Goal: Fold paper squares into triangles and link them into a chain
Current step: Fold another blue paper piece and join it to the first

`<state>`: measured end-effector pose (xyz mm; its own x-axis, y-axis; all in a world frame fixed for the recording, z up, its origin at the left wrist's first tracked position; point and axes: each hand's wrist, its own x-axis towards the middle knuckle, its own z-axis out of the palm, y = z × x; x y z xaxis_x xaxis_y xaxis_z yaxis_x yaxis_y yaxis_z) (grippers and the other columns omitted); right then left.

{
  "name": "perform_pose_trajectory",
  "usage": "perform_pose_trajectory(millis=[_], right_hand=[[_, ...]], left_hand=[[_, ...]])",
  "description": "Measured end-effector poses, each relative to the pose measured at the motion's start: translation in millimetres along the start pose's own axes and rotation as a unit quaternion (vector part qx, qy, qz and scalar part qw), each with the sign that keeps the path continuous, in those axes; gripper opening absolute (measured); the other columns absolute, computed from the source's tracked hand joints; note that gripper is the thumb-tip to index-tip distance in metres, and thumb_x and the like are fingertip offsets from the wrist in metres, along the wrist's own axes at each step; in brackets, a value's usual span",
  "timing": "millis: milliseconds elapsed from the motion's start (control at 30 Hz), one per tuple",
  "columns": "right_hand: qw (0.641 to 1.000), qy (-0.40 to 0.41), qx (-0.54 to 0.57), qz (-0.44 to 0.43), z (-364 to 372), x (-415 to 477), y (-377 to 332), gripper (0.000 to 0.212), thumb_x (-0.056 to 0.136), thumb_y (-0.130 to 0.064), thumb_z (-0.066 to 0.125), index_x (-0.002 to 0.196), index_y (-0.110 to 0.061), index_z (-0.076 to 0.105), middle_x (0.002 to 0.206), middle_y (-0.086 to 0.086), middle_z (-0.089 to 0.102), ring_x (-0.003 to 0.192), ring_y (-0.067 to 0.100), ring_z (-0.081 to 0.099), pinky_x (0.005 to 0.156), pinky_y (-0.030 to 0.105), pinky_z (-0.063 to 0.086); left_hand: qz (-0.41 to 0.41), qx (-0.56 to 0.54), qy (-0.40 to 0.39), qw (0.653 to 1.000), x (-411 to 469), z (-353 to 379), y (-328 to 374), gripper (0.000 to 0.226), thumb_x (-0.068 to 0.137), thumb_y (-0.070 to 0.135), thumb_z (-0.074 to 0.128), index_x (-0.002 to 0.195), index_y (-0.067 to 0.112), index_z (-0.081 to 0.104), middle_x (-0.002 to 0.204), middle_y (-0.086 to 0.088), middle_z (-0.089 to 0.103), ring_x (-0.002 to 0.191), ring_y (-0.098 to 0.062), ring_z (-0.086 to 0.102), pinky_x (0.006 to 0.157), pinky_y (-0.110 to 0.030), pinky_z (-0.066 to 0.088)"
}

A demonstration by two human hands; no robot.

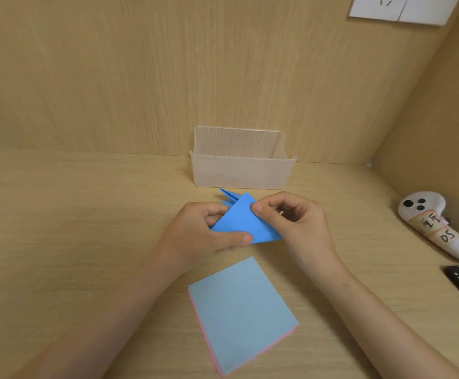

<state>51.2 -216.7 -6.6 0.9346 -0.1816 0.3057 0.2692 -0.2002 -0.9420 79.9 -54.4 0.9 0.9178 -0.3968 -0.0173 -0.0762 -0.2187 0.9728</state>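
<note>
Head view. Blue triangle (246, 222): over table (86, 214), in front of clear box (242, 165), pinched between both hands. Left hand (203, 236) fingers (233, 239) clamped on lower edge, steadying; right hand (299, 225) fingers (263, 212) clamped on upper edge, probably creasing. Paper stack (242, 313) nearer, within reach for further folds.
</note>
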Motion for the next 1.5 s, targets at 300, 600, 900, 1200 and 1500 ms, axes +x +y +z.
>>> perform_pose_trajectory(millis=[300,600,900,1200,1500], right_hand=[[1.0,-0.003,-0.026,0.006,-0.7,0.1,1.3,0.013,0.081,-0.013,0.072,0.069,-0.017,0.07,0.061,-0.012,0.062,0.062,0.006,0.048,0.06,0.018,0.039],[1.0,0.001,-0.005,0.009,-2.1,-0.1,0.3,0.01,0.082,-0.011,0.071,0.071,-0.011,0.07,0.065,-0.007,0.065,0.067,0.011,0.053,0.062,0.019,0.041],[1.0,-0.003,-0.003,0.016,-3.0,1.1,1.2,0.011,0.082,-0.009,0.071,0.071,-0.011,0.069,0.061,-0.012,0.063,0.061,0.005,0.05,0.06,0.013,0.04],[0.975,-0.166,-0.014,0.144,-16.0,3.9,-8.0,0.02,0.068,-0.031,0.076,0.077,-0.015,0.068,0.061,0.002,0.057,0.052,0.008,0.049,0.046,0.019,0.037],[0.973,-0.163,0.034,0.161,-10.7,-0.2,-9.5,0.016,0.074,-0.012,0.075,0.062,-0.019,0.068,0.052,-0.003,0.054,0.049,0.007,0.045,0.045,0.02,0.031]], left_hand=[[0.004,0.037,-0.025,0.999,1.4,-4.5,-2.7,0.014,0.072,0.011,0.08,0.084,0.01,0.074,0.07,-0.005,0.074,0.066,-0.013,0.069,0.061,-0.021,0.052],[-0.015,-0.005,-0.036,0.999,2.3,-3.9,-1.4,0.013,0.075,0.007,0.076,0.087,0.009,0.072,0.078,-0.011,0.075,0.071,-0.017,0.073,0.055,-0.02,0.052],[-0.015,-0.016,-0.046,0.999,2.1,-2.6,-2.7,0.011,0.079,0.009,0.072,0.09,0.009,0.071,0.082,-0.013,0.075,0.07,-0.02,0.073,0.056,-0.023,0.053],[-0.004,-0.048,-0.008,0.999,1.4,-8.7,2.8,0.01,0.08,0.009,0.071,0.09,0.008,0.071,0.077,-0.002,0.076,0.068,-0.014,0.073,0.054,-0.014,0.051],[0.003,-0.074,0.021,0.997,-0.7,-4.9,3.5,0.01,0.08,0.012,0.072,0.089,0.009,0.071,0.073,-0.002,0.075,0.068,-0.011,0.072,0.054,-0.013,0.05]])
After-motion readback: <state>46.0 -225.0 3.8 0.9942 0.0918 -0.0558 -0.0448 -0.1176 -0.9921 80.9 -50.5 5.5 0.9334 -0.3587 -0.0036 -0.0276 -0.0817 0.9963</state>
